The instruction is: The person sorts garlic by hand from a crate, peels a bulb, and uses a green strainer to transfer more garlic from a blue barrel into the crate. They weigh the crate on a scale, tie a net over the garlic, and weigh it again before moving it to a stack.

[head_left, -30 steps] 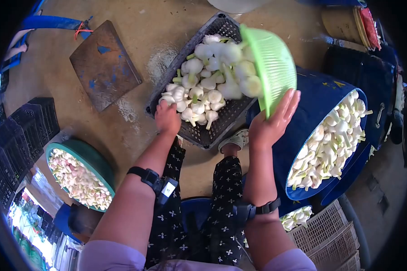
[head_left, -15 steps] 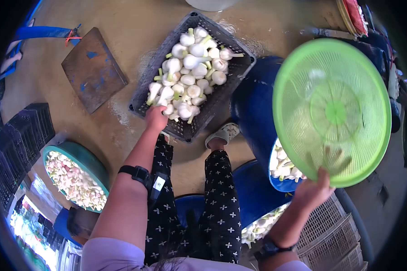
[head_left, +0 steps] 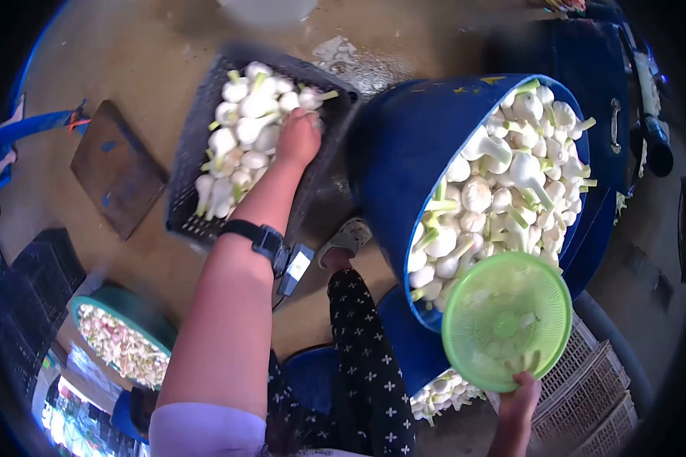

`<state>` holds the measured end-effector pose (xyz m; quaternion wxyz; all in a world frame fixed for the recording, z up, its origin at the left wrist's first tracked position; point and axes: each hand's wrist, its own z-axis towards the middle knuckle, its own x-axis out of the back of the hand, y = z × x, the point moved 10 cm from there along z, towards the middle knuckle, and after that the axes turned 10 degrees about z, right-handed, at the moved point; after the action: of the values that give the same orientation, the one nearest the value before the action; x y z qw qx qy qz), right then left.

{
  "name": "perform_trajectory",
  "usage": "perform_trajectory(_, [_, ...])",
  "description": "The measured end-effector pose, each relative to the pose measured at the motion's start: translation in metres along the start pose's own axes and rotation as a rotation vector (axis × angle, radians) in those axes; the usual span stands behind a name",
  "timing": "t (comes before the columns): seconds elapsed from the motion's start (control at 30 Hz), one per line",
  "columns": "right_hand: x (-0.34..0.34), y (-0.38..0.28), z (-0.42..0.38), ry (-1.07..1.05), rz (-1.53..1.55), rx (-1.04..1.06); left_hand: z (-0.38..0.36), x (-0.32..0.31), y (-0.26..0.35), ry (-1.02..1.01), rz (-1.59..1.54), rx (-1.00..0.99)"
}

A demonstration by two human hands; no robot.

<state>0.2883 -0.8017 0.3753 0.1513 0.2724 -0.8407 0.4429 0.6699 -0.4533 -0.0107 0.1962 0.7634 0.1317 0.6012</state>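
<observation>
Left hand [head_left: 298,139] resting palm-down, fingers loosely spread, on the white bulbs [head_left: 240,133] heaped in the dark slatted crate [head_left: 193,206] on the floor; gripping nothing, as far as can be told. Right hand [head_left: 520,396] pinching the near rim of the green plastic colander [head_left: 507,320], empty and tilted, just before the mouth of the blue barrel [head_left: 404,152] lying beside the crate. Barrel packed with bulbs to its rim, crate perhaps two-thirds covered: judged from that, a good share moved across, far more left to scoop. Beyond the crate, a brown board [head_left: 117,169]; nearer than the crate, a teal tub [head_left: 122,343] of peeled pieces.
</observation>
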Motion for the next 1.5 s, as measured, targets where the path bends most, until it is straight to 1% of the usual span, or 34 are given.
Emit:
perform_trajectory(0.03, [-0.005, 0.01, 0.001, 0.042, -0.005, -0.023, 0.009, -0.016, 0.001, 0.023, 0.108, -0.024])
perform_trajectory(0.07, [-0.001, 0.018, 0.006, 0.074, 0.006, -0.018, 0.017, -0.031, 0.0, -0.049, 0.292, -0.013])
perform_trajectory(0.1, [0.0, 0.031, 0.01, 0.034, 0.025, -0.079, 0.019, -0.042, -0.006, -0.105, 0.476, 0.043])
perform_trajectory(0.13, [0.0, 0.039, 0.016, -0.003, 0.052, -0.114, 0.025, -0.059, -0.02, -0.026, 0.558, 0.056])
perform_trajectory(0.17, [0.006, 0.047, 0.02, 0.078, 0.039, -0.164, 0.026, -0.067, -0.037, 0.13, 0.509, 0.114])
perform_trajectory(0.2, [0.018, 0.052, 0.018, 0.183, 0.032, -0.194, 0.022, -0.07, -0.026, 0.03, 0.548, -0.038])
perform_trajectory(0.23, [0.027, 0.056, 0.025, 0.132, -0.095, -0.164, 0.018, -0.09, -0.06, 0.281, 0.225, -0.231])
perform_trajectory(0.27, [0.049, 0.073, 0.032, 0.164, -0.114, -0.239, 0.02, -0.08, -0.053, 0.321, 0.194, -0.309])
perform_trajectory(0.3, [0.061, 0.082, 0.038, 0.176, -0.122, -0.26, 0.017, -0.079, -0.053, 0.286, 0.127, -0.305])
perform_trajectory(0.33, [0.043, 0.069, 0.037, 0.149, -0.085, -0.207, 0.022, -0.07, -0.046, 0.113, 0.086, -0.194])
perform_trajectory(0.37, [0.032, 0.058, 0.035, 0.165, -0.074, -0.181, 0.018, -0.067, -0.056, 0.223, -0.057, -0.248])
perform_trajectory(0.4, [0.031, 0.053, 0.037, 0.142, -0.039, -0.112, 0.024, -0.082, -0.076, -0.001, -0.264, -0.128])
perform_trajectory(0.43, [0.029, 0.052, 0.039, 0.127, -0.054, -0.122, 0.026, -0.101, -0.095, -0.23, -0.462, -0.011])
perform_trajectory(0.47, [0.026, 0.052, 0.039, 0.109, -0.07, -0.138, 0.032, -0.092, -0.101, -0.211, -0.469, -0.007])
perform_trajectory(0.53, [0.026, 0.055, 0.035, 0.142, -0.087, -0.127, 0.025, -0.118, -0.121, -0.511, -0.868, 0.153])
perform_trajectory(0.57, [0.024, 0.054, 0.037, 0.177, -0.094, -0.126, 0.032, -0.116, -0.118, -0.459, -0.787, 0.048])
perform_trajectory(0.6, [0.019, 0.052, 0.037, 0.161, -0.097, -0.111, 0.034, -0.121, -0.122, -0.437, -0.793, 0.053])
perform_trajectory(0.67, [0.016, 0.052, 0.024, 0.237, -0.144, -0.174, 0.043, -0.078, -0.109, -0.119, 0.012, 0.034])
perform_trajectory(0.7, [0.017, 0.05, 0.02, 0.277, -0.168, -0.202, 0.039, -0.071, -0.102, 0.027, -0.002, 0.012])
perform_trajectory(0.73, [0.014, 0.048, 0.019, 0.263, -0.175, -0.191, 0.033, -0.058, -0.089, 0.039, -0.003, 0.027])
perform_trajectory(0.8, [0.013, 0.048, 0.017, 0.277, -0.192, -0.209, 0.018, -0.016, -0.068, 0.167, -0.184, 0.181])
perform_trajectory(0.83, [0.014, 0.049, 0.023, 0.227, -0.204, -0.14, 0.011, -0.008, -0.06, 0.136, -0.196, 0.15])
perform_trajectory(0.87, [0.019, 0.055, 0.028, 0.205, -0.2, -0.133, -0.002, -0.001, -0.054, 0.106, -0.206, 0.116])
perform_trajectory(0.93, [0.025, 0.063, 0.036, 0.202, -0.168, -0.149, -0.034, 0.026, -0.042, 0.182, -0.061, -0.005])
perform_trajectory(1.0, [0.018, 0.058, 0.031, 0.204, -0.174, -0.161, -0.066, 0.054, -0.041, 0.112, -0.085, -0.027])
perform_trajectory(1.07, [0.018, 0.059, 0.029, 0.207, -0.18, -0.178, -0.102, 0.068, -0.063, 0.008, -0.109, 0.041])
perform_trajectory(1.13, [0.011, 0.061, 0.036, 0.096, -0.09, -0.134, -0.138, 0.084, -0.09, -0.036, -0.092, 0.09])
perform_trajectory(1.2, [0.013, 0.068, 0.033, 0.093, -0.057, -0.199, -0.17, 0.095, -0.114, -0.151, -0.146, 0.185])
perform_trajectory(1.27, [0.013, 0.076, 0.044, 0.026, -0.032, -0.166, -0.196, 0.105, -0.133, -0.072, -0.071, 0.169])
perform_trajectory(1.3, [0.017, 0.087, 0.056, 0.008, -0.053, -0.183, -0.204, 0.114, -0.134, -0.039, -0.042, 0.173])
perform_trajectory(1.33, [0.009, 0.079, 0.046, 0.0, -0.04, -0.188, -0.209, 0.119, -0.132, -0.034, -0.013, 0.104])
perform_trajectory(1.4, [-0.012, 0.034, 0.009, 0.048, -0.146, -0.111, -0.216, 0.124, -0.13, -0.133, -0.15, 0.167])
perform_trajectory(1.47, [-0.007, 0.048, 0.033, -0.03, -0.092, -0.022, -0.221, 0.126, -0.128, -0.141, -0.066, 0.243])
perform_trajectory(1.5, [-0.012, 0.029, 0.014, 0.006, -0.111, -0.001, -0.221, 0.13, -0.123, -0.188, -0.188, 0.347])
